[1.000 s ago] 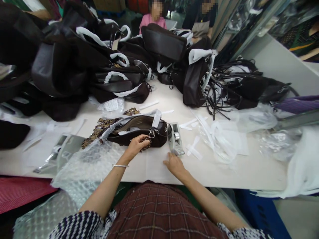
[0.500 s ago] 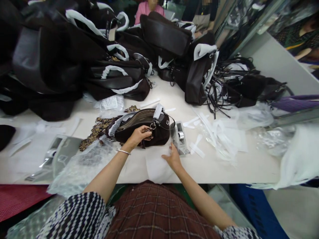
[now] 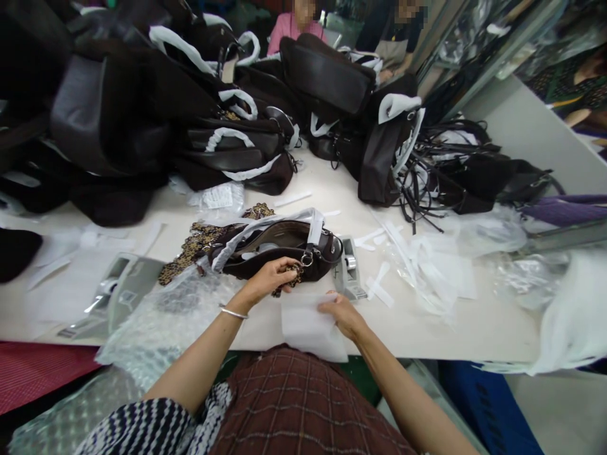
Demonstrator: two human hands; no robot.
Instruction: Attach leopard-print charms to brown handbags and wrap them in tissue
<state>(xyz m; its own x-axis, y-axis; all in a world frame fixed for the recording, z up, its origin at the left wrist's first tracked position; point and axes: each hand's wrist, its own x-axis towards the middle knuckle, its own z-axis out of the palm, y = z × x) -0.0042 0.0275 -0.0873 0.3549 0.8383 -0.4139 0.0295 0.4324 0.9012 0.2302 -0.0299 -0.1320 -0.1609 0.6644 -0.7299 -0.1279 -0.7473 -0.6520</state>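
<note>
Softly translucent flat sheet (image 3: 310,325), right hand (image 3: 344,314) pinching its edge.

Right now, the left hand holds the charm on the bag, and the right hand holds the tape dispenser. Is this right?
Not quite: the head view shows the right hand holding the white sheet, not the tape dispenser. The left hand does hold the charm on the bag.
</note>
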